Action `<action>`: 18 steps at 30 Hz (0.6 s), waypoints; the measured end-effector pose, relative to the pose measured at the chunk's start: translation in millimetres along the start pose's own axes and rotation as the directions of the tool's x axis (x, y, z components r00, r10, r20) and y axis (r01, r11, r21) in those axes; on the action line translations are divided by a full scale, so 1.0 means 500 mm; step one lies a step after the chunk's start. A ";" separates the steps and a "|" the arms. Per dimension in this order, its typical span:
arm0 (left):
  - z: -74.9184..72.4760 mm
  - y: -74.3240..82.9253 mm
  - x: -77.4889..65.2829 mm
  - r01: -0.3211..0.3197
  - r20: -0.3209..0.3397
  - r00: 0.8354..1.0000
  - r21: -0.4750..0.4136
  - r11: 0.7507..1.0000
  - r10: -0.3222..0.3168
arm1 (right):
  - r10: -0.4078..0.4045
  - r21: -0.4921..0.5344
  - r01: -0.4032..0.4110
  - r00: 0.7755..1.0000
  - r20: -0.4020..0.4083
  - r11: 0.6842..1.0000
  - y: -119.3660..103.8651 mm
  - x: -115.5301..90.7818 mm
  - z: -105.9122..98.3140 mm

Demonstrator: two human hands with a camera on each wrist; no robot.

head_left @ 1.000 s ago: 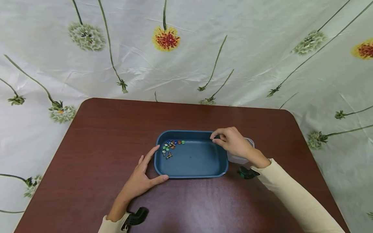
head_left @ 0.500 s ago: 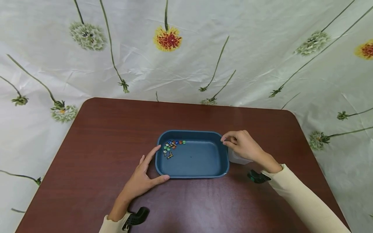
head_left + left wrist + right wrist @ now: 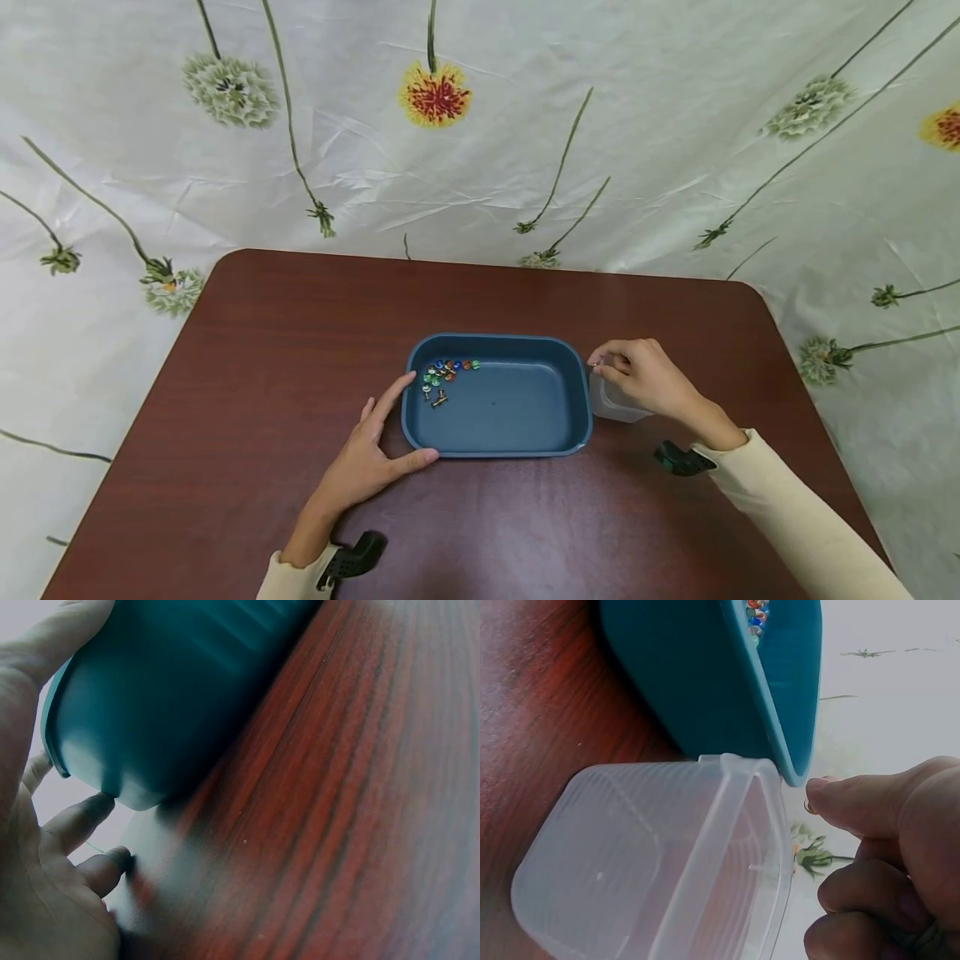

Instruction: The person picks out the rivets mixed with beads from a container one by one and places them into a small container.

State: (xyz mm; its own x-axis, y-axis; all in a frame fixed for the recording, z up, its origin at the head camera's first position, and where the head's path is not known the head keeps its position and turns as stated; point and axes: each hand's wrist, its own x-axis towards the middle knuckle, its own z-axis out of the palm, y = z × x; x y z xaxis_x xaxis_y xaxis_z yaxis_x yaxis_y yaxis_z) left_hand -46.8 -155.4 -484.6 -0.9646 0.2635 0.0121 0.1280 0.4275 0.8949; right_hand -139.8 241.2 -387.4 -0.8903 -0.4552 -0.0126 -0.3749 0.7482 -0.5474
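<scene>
- A blue tray point(image 3: 517, 408) sits on a brown wooden table point(image 3: 247, 333); a clear plastic tub point(image 3: 615, 862) stands just beside its right end.
- Small glass beads point(image 3: 437, 380) in green, blue and orange lie clustered at the tray's far left, with a few brass-coloured pieces, perhaps screws point(image 3: 439, 399), on their near side.
- The left hand point(image 3: 360, 467) is spread wide, thumb and forefinger touching the tray's left end.
- The right hand point(image 3: 641, 375) pinches a tiny shiny piece point(image 3: 809, 805), too small to identify, above where tray and tub meet.
- Done, as far as shows: pieces gathered at one end of the tray, one piece up in the fingers.
- Left, by judgement: that piece is not yet set down. Nothing can be made out inside the tub, though part is hidden, so the overall stage is uncertain.
</scene>
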 end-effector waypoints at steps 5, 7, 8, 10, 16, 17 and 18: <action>0.000 -0.003 0.001 -0.004 -0.004 1.000 0.005 1.000 0.004 | 0.021 0.002 -0.021 1.000 0.003 1.000 0.008 -0.008 -0.003; 0.000 -0.004 0.002 -0.006 -0.005 1.000 0.009 1.000 0.006 | 0.026 0.009 -0.026 1.000 0.004 1.000 0.008 -0.010 -0.005; 0.000 -0.004 0.002 -0.009 -0.005 1.000 0.010 1.000 0.009 | 0.028 0.011 -0.029 1.000 0.004 1.000 0.008 -0.012 -0.006; 0.001 -0.004 0.001 -0.011 -0.006 1.000 0.011 1.000 0.011 | 0.032 0.014 -0.032 0.999 0.004 0.999 0.008 -0.014 -0.007; 0.003 -0.004 -0.001 -0.015 -0.009 1.000 0.008 1.000 0.015 | 0.046 0.011 -0.046 0.999 0.005 0.999 0.013 -0.019 -0.005; 0.003 -0.003 -0.002 -0.014 -0.009 1.000 0.008 1.000 0.014 | 0.049 0.013 -0.049 0.999 0.003 0.999 0.015 -0.020 -0.004; 0.003 -0.002 -0.003 -0.013 -0.009 1.000 0.008 1.000 0.013 | 0.046 0.016 -0.046 0.999 0.000 0.999 0.015 -0.022 -0.003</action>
State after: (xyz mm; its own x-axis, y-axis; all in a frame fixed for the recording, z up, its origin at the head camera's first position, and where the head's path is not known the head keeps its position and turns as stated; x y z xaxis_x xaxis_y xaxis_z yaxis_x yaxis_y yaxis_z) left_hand -45.1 -154.8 -486.4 -0.9649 0.2614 0.0275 0.1420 0.4306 0.8913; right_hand -133.3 252.7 -390.1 -0.9065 -0.4204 -0.0382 -0.3292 0.7607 -0.5594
